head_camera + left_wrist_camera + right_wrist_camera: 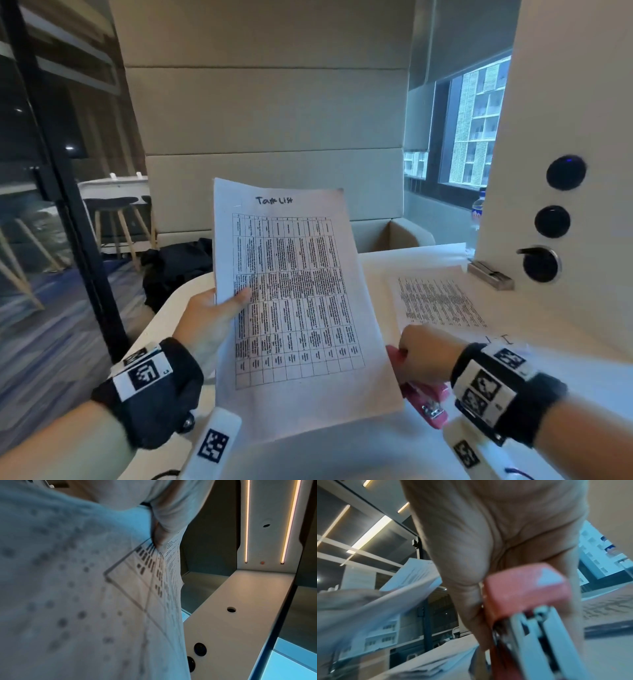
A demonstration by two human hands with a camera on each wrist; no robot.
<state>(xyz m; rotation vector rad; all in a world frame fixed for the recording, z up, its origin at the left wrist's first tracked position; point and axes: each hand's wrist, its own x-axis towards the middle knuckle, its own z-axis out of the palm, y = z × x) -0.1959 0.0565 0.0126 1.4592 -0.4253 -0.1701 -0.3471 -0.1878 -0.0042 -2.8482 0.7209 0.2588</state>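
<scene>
While left hand point(209, 318) holds the paper sheaf point(294, 308) up, right hand point(424, 356) grips a red stapler point(428, 401).
Paper sheaf raised above the counter point(582, 377), tilted, gridded "Task List" page facing the person; left thumb pinches its left edge. Red stapler sits low by the sheaf's lower right edge, fingers curled round it. Another printed sheet point(438, 301) lies flat on the counter, beyond the right hand.

I see only the thumb of the left hand point(209, 318); its fingers lie behind the sheaf of papers point(298, 308). The table's print beyond that thumb is too small to read. The right hand point(424, 354) covers the red stapler point(428, 402) mid-body. Both wrist views blur near the palm.
</scene>
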